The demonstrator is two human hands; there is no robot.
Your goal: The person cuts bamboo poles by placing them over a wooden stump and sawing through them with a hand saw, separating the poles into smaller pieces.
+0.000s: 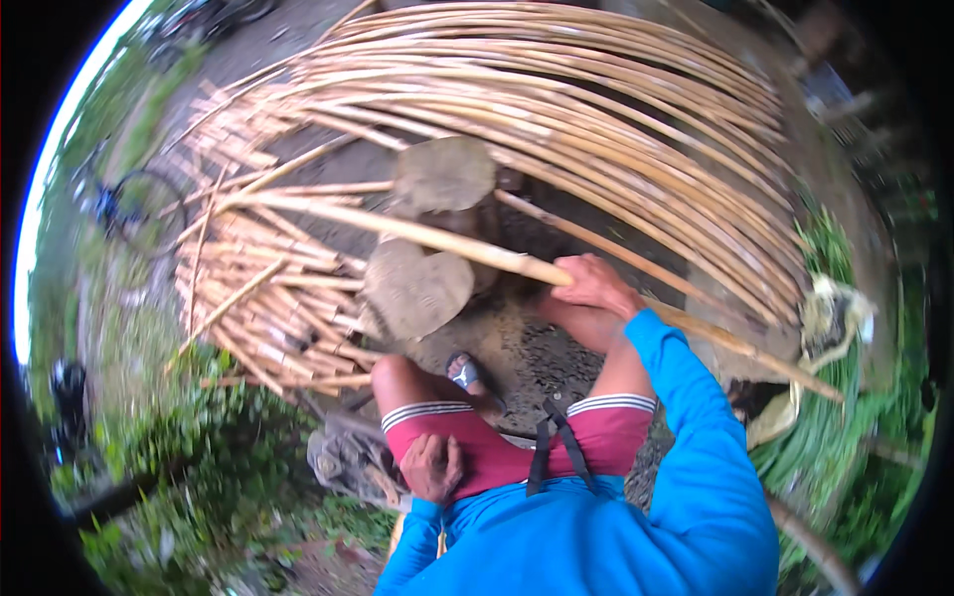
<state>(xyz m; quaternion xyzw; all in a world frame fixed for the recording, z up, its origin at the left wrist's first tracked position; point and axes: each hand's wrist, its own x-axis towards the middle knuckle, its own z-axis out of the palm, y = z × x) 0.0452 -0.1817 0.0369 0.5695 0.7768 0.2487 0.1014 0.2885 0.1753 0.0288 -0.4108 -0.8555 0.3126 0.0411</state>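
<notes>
The right hand [594,286] has its fingers closed around a long bamboo pole [467,246], which runs from them up and leftward across two round wooden blocks [417,288] and down-right past the blue sleeve [696,417]. The left hand [430,465] rests on the left thigh, on the red shorts [497,452], fingers loosely curled and holding nothing. Beyond the right fingers a broad stack of long bamboo strips [596,109] arcs across the ground; left of them lies a heap of short split pieces [263,298].
</notes>
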